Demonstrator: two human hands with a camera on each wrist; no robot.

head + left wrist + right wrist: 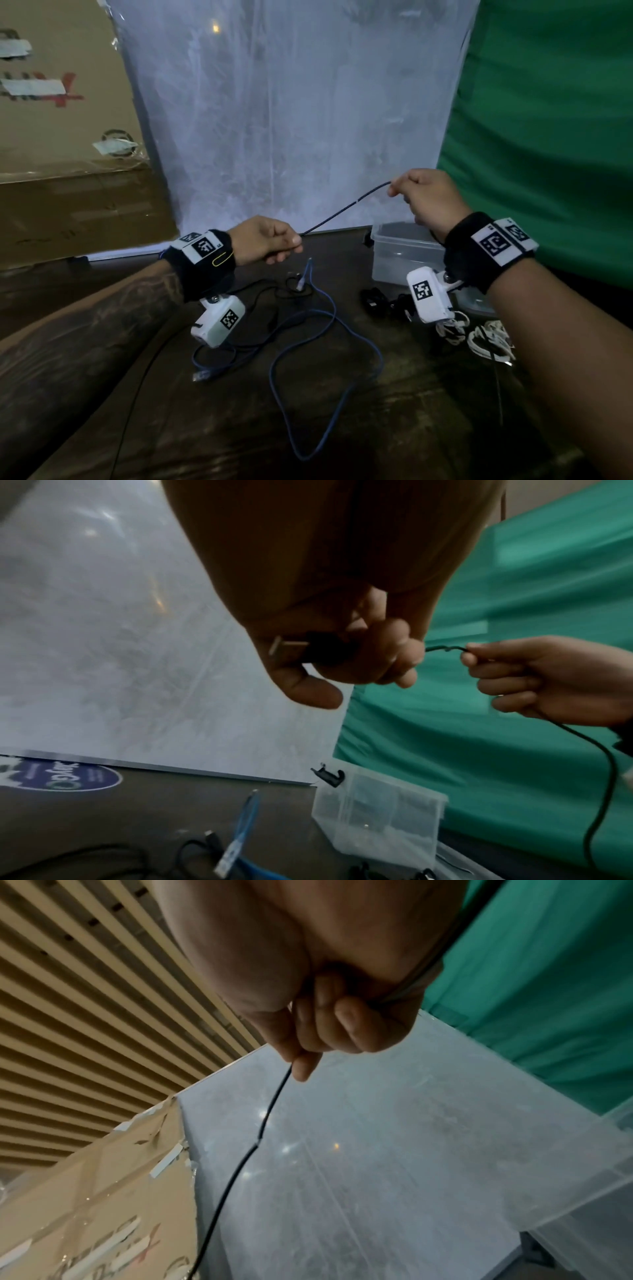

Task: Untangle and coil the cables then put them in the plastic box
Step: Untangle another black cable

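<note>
Above the dark bench (394, 428), seen from the head camera, two bare hands hold a thin black cable (346, 207) stretched between them in the air. The left hand (265, 241) has its grip curled round the lower end of the cable; the right hand (430, 198), raised higher, pinches the upper end between thumb and fingertips. A clear plastic box (404, 251) stands at the far right of the bench, just behind the right wrist. A blue cable (337, 337) lies in loose loops across the middle of the bench, crossed by a second black cable (260, 291). Near the right edge lie a bundle of white cables (489, 339) and a dark bundle (375, 299). A cardboard box (65, 137) stands at the far left and a green cloth (548, 120) hangs at the right.

From the left wrist camera, the left hand (342, 647) curls its fingers round a black plug (318, 650) with a metal end, and the cable (445, 649) runs on to the right hand (548, 680), which pinches it. The plastic box (377, 818) sits below on the bench (137, 818), with the blue cable's end (246, 821) nearby.

From the right wrist camera, the right hand (325, 1010) pinches the black cable (240, 1164), which hangs down and away; the box's clear wall (582, 1204) shows at the lower right.
</note>
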